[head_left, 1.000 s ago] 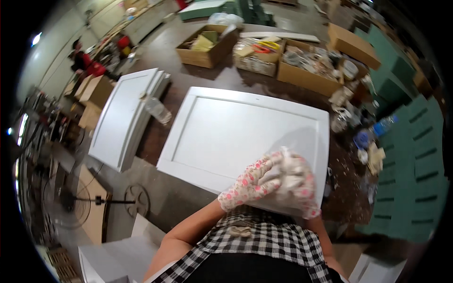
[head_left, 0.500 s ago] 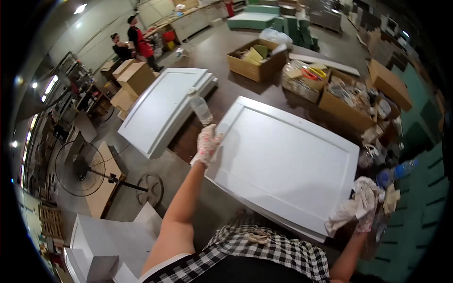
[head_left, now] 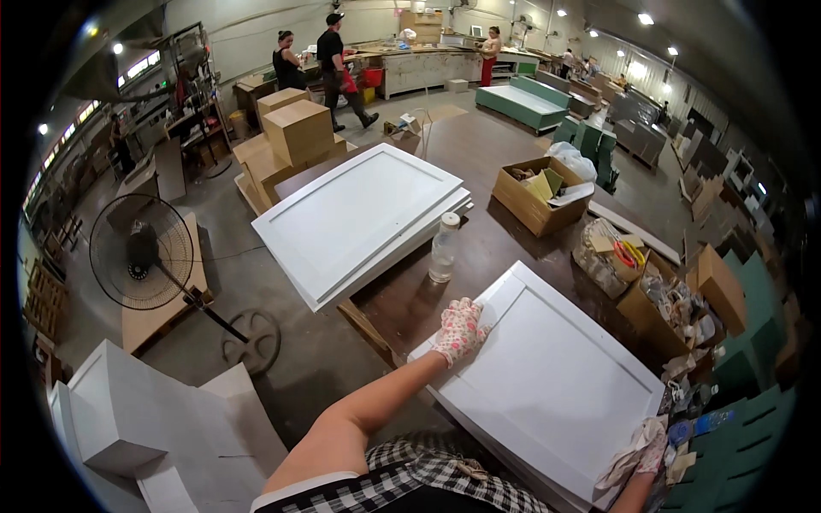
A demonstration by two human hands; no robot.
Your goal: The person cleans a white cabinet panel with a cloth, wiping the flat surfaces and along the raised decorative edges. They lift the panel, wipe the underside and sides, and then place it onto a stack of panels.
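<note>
L hand (head_left: 462, 332), gloved, is on the L end of the white panel (head_left: 547, 372), fingers close together & bent down by the edge; can't tell if the thumb is clamped underneath. R hand (head_left: 654, 451), also gloved, is at the opposite end near the bottom R corner, closed on a pale cloth (head_left: 629, 462) that hangs against the panel edge. Panel is face up at the near side of the brown table (head_left: 393, 308), R of a stack of similar white panels (head_left: 363, 222).

Step in hand, prob.: steadying or handling the panel by both ends, cloth kept in R. Wiping vs. shifting: can't say. Next move, IMO, calls for a firm, even hold at both ends, cloth out from under the R fingers, & care on the L, b/c a clear bottle (head_left: 444, 248) stands just beyond L hand.

Hard to see: panel underside; most R fingers, behind cloth; whether panel sits flat or tilted, given the fisheye bend. White edges show under it, so maybe another panel below, but count n/a. Checked apron (head_left: 445, 468) is cut off by the lower rim, R forearm too. Stuff in the cardboard box (head_left: 650, 312) by the R side is too jumbled to ID.
</note>
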